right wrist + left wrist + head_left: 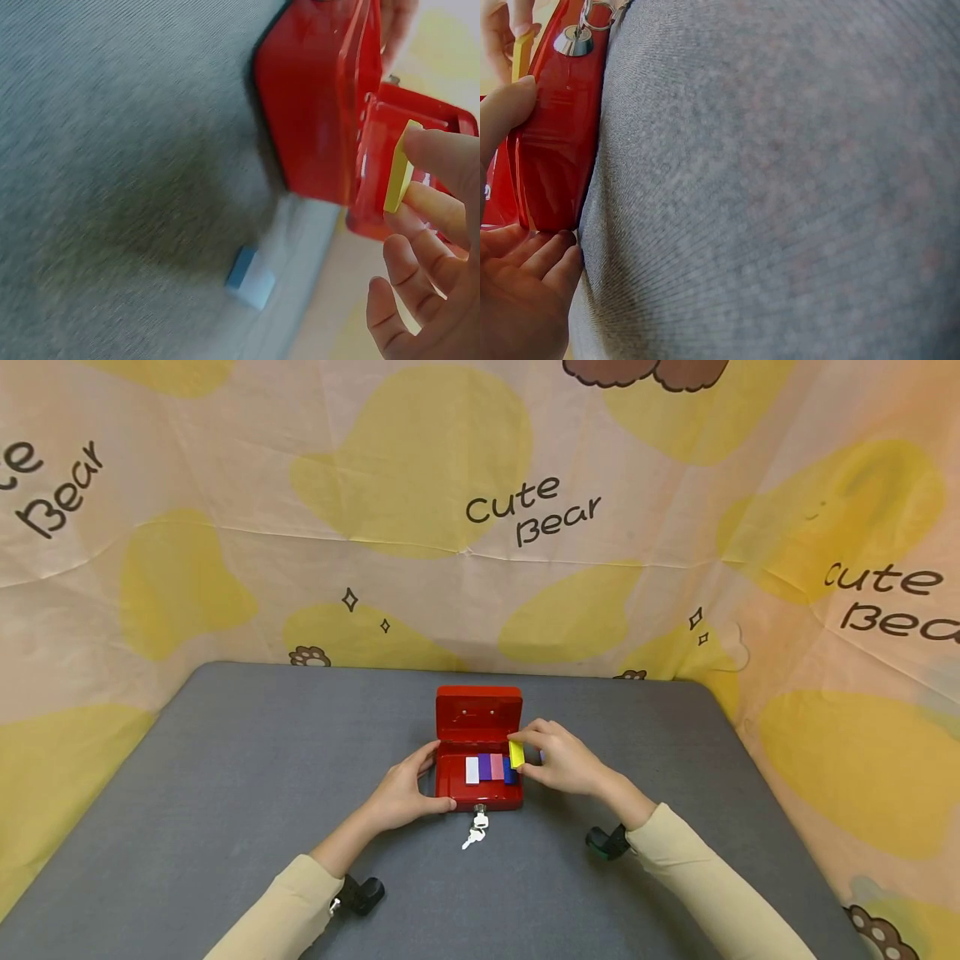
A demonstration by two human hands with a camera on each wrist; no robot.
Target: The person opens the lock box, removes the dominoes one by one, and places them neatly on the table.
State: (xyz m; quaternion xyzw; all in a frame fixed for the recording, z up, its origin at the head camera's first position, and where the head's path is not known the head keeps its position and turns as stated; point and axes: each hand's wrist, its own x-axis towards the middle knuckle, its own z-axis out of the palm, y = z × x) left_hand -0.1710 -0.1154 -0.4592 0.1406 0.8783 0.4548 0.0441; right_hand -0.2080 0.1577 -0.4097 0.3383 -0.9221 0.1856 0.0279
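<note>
The box is plain red, its keys silver. There is a yellow block, white block, purple block, pink block and dark blue block. The table is grey, the sleeves cream. Yellow blotches and black lettering pattern the peach cloth.

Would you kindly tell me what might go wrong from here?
The yellow block, pinched by the right hand, might slip. It may also knock the dark blue block, which it partly covers in the head view. And the raised lid of the red box could drop onto the right hand if the box is jolted.
</note>
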